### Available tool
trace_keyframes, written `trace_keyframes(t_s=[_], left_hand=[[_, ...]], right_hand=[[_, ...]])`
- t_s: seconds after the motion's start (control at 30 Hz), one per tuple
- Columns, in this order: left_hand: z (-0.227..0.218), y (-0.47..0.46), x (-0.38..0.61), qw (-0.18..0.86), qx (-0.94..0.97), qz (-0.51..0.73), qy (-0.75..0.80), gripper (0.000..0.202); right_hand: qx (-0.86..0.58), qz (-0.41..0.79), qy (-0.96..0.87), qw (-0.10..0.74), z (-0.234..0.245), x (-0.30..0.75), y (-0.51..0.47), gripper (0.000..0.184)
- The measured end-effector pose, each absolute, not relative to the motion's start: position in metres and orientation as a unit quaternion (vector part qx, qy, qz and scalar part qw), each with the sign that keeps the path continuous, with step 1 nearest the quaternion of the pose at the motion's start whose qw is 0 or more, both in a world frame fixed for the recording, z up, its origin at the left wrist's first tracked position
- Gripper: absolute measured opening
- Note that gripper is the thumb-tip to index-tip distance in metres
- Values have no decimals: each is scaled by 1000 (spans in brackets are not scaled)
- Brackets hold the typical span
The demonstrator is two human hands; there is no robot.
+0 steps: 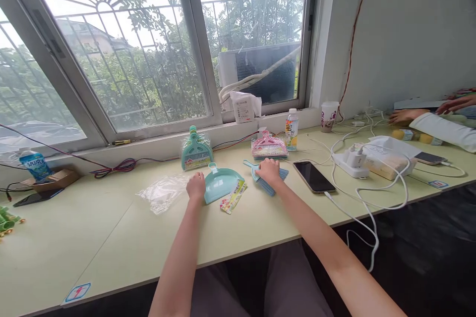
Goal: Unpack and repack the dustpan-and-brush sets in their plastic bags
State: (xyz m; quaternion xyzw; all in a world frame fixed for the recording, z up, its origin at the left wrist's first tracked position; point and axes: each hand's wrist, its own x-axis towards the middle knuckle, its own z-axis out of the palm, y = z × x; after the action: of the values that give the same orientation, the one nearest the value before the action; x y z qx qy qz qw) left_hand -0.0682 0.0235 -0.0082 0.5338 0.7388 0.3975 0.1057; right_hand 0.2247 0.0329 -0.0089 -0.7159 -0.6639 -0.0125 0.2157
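Note:
A small teal dustpan lies flat on the pale green table. My left hand rests at its left edge with curled fingers touching it. My right hand is closed over a small blue brush lying to the dustpan's right. A printed label card lies just in front of the dustpan. An empty clear plastic bag sits left of my left hand.
Packaged teal and pink dustpan sets stand near the window sill. A black phone, white charger and cables, a drink bottle and a cup are at the right. Another person's hands work at the far right.

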Motion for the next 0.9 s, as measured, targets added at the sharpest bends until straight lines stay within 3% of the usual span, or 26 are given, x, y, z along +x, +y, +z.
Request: trace_keyframes(t_s=[0.27, 0.43, 0.6, 0.73, 0.9], left_hand=[[-10, 20, -65, 63, 576, 325, 747, 40], [-14, 21, -60, 62, 625, 257, 735, 21], [-10, 19, -55, 64, 525, 409, 744, 14], [-4, 15, -47, 44, 417, 590, 690, 29], [-2, 1, -20, -33, 570, 632, 524, 37]], right_hand=[[-705, -54, -690, 155, -11, 217, 26, 28], [-717, -60, -673, 172, -13, 216, 29, 22], [-701, -13, -629, 337, -10, 220, 34, 17], [-652, 12, -571, 499, 4, 220, 28, 20], [-528, 45, -582, 617, 19, 203, 9, 30]])
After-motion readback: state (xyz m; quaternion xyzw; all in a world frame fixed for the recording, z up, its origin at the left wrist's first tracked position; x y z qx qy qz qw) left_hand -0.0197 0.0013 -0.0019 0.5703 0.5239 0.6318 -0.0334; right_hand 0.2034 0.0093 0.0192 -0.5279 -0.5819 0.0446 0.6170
